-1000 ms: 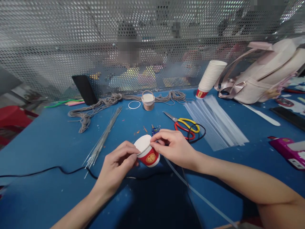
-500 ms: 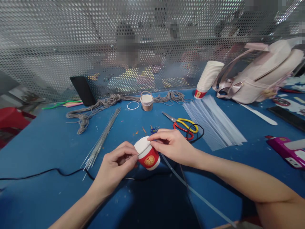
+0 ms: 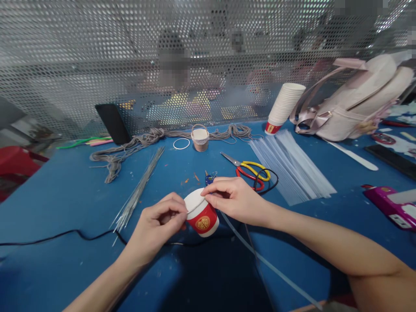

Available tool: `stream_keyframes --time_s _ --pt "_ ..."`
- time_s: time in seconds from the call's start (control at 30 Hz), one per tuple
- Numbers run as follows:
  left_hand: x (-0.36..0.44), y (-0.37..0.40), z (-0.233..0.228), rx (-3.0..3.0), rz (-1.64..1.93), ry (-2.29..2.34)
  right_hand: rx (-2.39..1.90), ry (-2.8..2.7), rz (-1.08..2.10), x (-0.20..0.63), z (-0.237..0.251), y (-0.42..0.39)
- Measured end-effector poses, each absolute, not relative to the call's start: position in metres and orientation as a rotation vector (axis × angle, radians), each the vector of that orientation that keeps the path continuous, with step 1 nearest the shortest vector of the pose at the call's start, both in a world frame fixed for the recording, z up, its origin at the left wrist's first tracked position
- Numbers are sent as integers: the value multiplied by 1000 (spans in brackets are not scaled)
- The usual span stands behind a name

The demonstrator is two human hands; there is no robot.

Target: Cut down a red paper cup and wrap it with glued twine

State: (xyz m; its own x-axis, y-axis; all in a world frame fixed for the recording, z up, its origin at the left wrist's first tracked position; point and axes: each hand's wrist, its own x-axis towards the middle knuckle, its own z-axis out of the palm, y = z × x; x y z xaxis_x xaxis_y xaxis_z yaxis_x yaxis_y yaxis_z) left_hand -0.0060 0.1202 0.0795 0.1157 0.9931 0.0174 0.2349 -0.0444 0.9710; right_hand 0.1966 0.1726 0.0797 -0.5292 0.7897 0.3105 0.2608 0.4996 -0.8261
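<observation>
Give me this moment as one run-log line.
left hand: at rim of red-banded paper cup; right hand: at same rim; cup: tilted; scissors: on blue table

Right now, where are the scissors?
In the head view, the scissors lie right of centre, beyond the right hand and left of the translucent strips.

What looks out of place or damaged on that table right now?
Orange flecks dot the blue table beyond the held paper cup; scraps or stains, I can't tell. A black loop lies across the scissors' handles, which looks untidy. I see no clear spill or damage.
</observation>
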Motion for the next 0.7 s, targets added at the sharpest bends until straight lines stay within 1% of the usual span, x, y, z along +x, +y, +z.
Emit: stream_keyframes --time_s 0.27,0.43,0.6,0.7 --pt "-8 122 74 1438 1021 1220 -868 -2114 926 197 85 170" --pt "-6 123 77 1471 1009 1340 -882 -2246 742 198 84 166" --pt "-4 122 85 1527 900 1473 -890 -2352 571 196 82 164" --pt "2 123 92 1597 951 1491 -856 -2355 481 195 79 164"
